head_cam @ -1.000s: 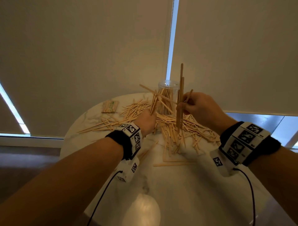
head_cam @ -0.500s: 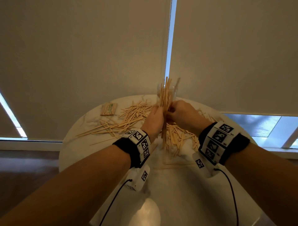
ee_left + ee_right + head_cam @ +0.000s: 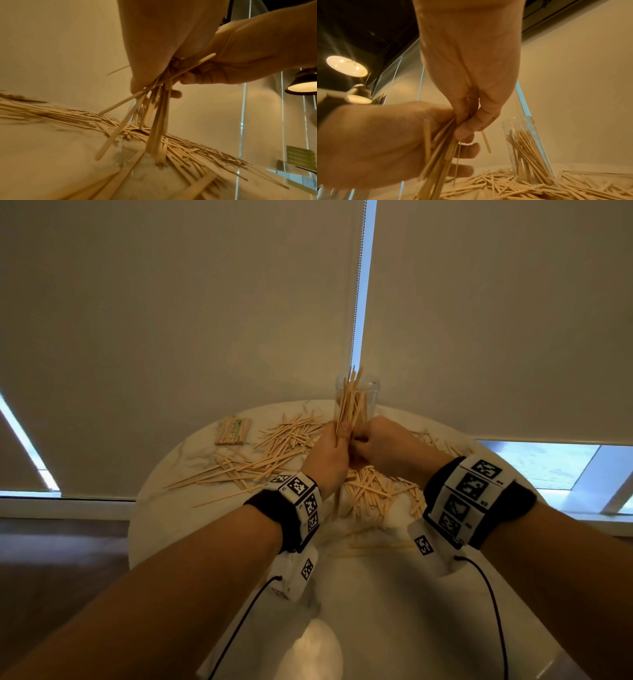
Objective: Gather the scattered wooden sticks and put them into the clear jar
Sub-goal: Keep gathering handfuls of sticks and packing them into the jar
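Both hands meet over the table and hold one upright bundle of wooden sticks (image 3: 351, 409). My left hand (image 3: 339, 434) grips the bundle (image 3: 440, 155) from the left, fingers curled round it. My right hand (image 3: 361, 440) pinches the same bundle (image 3: 159, 108) from the right with thumb and fingers. The clear jar (image 3: 374, 387) stands just behind the hands; in the right wrist view the jar (image 3: 529, 148) is apart from them and holds several sticks. Scattered sticks (image 3: 284, 440) lie left of the hands, with a thicker pile of sticks (image 3: 373, 491) below the hands.
The round white marble table (image 3: 376, 611) carries everything. A small packet of sticks (image 3: 233, 431) lies at its far left. A few loose sticks (image 3: 373, 547) lie nearer me. Roller blinds and a bead chain (image 3: 356, 302) hang close behind the jar.
My hands have come together: the right hand brought its few tall sticks to the left hand's splayed ones. Both now hold one bundle in front of the jar.
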`<control>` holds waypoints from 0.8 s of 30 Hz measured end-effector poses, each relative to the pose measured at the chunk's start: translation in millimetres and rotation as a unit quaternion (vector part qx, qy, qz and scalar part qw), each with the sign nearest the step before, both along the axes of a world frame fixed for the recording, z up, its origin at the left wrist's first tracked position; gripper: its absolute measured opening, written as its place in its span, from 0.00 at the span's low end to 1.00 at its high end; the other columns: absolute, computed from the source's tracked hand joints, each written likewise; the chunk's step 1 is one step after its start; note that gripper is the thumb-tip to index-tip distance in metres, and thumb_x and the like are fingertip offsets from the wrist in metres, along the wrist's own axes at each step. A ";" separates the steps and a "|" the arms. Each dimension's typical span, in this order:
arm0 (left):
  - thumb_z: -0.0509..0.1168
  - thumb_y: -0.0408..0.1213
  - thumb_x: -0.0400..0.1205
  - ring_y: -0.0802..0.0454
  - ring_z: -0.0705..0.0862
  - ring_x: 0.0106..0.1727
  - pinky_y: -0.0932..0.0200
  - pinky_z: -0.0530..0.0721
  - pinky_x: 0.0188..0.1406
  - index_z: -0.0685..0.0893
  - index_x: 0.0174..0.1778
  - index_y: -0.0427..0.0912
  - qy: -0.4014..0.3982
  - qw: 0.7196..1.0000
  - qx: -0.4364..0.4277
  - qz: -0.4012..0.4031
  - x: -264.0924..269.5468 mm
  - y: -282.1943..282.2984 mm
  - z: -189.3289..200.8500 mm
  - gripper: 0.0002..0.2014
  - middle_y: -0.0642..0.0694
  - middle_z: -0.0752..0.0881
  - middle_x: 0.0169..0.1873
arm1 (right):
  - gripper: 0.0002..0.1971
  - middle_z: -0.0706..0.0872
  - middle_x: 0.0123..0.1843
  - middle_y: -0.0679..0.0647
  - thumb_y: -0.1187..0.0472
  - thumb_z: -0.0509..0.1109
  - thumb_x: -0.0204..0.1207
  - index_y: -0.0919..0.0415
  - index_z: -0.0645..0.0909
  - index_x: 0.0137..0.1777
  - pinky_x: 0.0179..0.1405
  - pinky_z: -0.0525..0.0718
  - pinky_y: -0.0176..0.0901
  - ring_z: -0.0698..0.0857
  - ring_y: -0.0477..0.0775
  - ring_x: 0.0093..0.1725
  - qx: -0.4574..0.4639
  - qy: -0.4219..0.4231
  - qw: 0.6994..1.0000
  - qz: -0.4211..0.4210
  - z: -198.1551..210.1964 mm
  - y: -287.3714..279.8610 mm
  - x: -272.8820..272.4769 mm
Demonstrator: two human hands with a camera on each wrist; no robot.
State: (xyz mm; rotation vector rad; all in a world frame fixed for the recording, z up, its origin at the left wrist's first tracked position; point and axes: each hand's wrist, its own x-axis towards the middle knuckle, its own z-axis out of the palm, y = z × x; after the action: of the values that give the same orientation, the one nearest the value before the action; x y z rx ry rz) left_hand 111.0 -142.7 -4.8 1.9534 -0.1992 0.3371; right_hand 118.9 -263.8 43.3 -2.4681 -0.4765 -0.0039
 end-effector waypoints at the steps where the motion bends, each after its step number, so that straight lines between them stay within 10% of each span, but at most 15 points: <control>1: 0.46 0.52 0.92 0.52 0.87 0.39 0.60 0.86 0.33 0.77 0.63 0.42 -0.001 1.000 -0.017 -0.007 -0.2 0.5 0.3 0.21 0.53 0.83 0.41 | 0.12 0.92 0.39 0.60 0.61 0.67 0.83 0.64 0.88 0.42 0.50 0.91 0.57 0.91 0.62 0.43 0.009 0.008 1.000 0.003 0.5 -0.6 1.5; 13: 0.56 0.62 0.85 0.65 0.75 0.21 0.65 0.73 0.24 0.78 0.52 0.54 -0.080 0.988 -0.126 -0.042 -2.1 -2.4 9.2 0.16 0.61 0.78 0.24 | 0.16 0.89 0.40 0.59 0.52 0.63 0.86 0.60 0.89 0.48 0.47 0.88 0.59 0.87 0.61 0.39 0.058 -0.086 0.995 -0.004 23.1 -10.6 -9.2; 17: 0.64 0.56 0.85 0.59 0.69 0.19 0.62 0.68 0.19 0.80 0.43 0.57 -0.042 0.978 -0.186 -0.082 -6.3 1.8 14.1 0.09 0.57 0.73 0.20 | 0.10 0.88 0.52 0.56 0.61 0.60 0.88 0.56 0.81 0.63 0.50 0.90 0.58 0.88 0.56 0.46 0.121 -0.059 0.990 -0.049 29.5 -20.7 3.5; 20: 0.65 0.55 0.85 0.54 0.64 0.20 0.63 0.66 0.19 0.76 0.33 0.56 0.015 0.968 -0.207 -0.145 -9.2 -1.2 14.6 0.15 0.52 0.68 0.22 | 0.23 0.85 0.65 0.51 0.70 0.59 0.85 0.48 0.75 0.74 0.55 0.87 0.49 0.85 0.51 0.58 0.073 -0.035 0.996 0.023 30.8 -19.3 7.0; 22: 0.65 0.55 0.85 0.54 0.61 0.20 0.64 0.64 0.18 0.69 0.32 0.50 0.048 0.958 -0.216 -0.181 -11.3 -3.5 16.5 0.20 0.51 0.66 0.23 | 0.26 0.85 0.65 0.49 0.75 0.58 0.83 0.51 0.78 0.74 0.57 0.80 0.35 0.83 0.45 0.61 0.084 0.002 0.993 0.079 33.3 -16.8 3.4; 24: 0.64 0.54 0.86 0.53 0.59 0.21 0.64 0.62 0.18 0.68 0.32 0.49 0.070 0.950 -0.231 -0.199 -12.7 -2.8 19.4 0.20 0.51 0.63 0.23 | 0.20 0.88 0.61 0.54 0.76 0.59 0.81 0.60 0.84 0.66 0.62 0.82 0.41 0.85 0.49 0.62 0.116 0.037 0.988 0.096 34.7 -18.9 2.3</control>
State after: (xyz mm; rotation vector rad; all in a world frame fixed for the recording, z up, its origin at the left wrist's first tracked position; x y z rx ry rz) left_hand 98.3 -145.5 14.5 1.4235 -0.3787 -0.0261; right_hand 121.1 -282.7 78.0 -2.1788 -0.6411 0.1033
